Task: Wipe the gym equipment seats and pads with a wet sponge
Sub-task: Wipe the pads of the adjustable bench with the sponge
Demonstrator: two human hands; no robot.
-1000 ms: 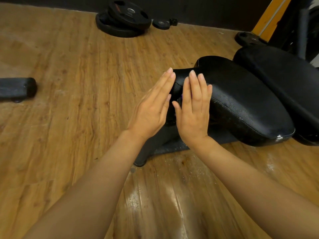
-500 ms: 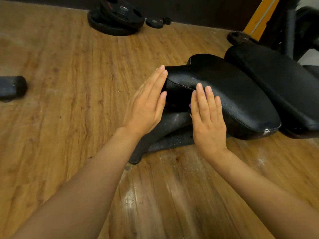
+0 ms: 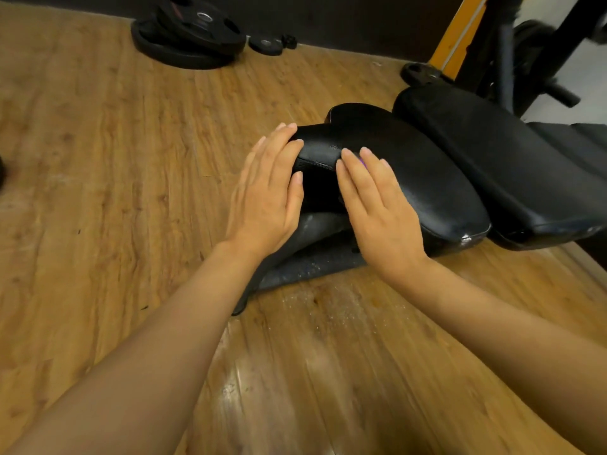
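Both hands reach forward with straight fingers laid together, one on each side of the narrow near end of a black padded vinyl bench seat [image 3: 410, 178]. The left hand [image 3: 266, 195] stands on edge against the seat's left tip, fingertips touching the rounded end, thumb just beside the dark underside. The right hand [image 3: 377, 211] lies flat, palm down, on the seat's near side edge, fingers pointing up the pad. A small patch of purple [image 3: 362, 163] shows between its fingers; whether this is the sponge cannot be told, since the hand covers nearly all of it.

The seat rests low over the wooden plank floor [image 3: 98, 192], on a dark, dusty metal frame [image 3: 305, 261] with a black foot at its near left end. Just beyond the seat's far side lies a second, longer black padded backrest [image 3: 512, 165], the two pads nearly touching. Near the floor's far edge, by the dark wall, sits a stack of black weight plates [image 3: 190, 34] with a smaller black plate [image 3: 266, 45] beside it. A yellow and black machine upright [image 3: 460, 31] rises at the far right corner. The planks in front of the frame look glossy and speckled.
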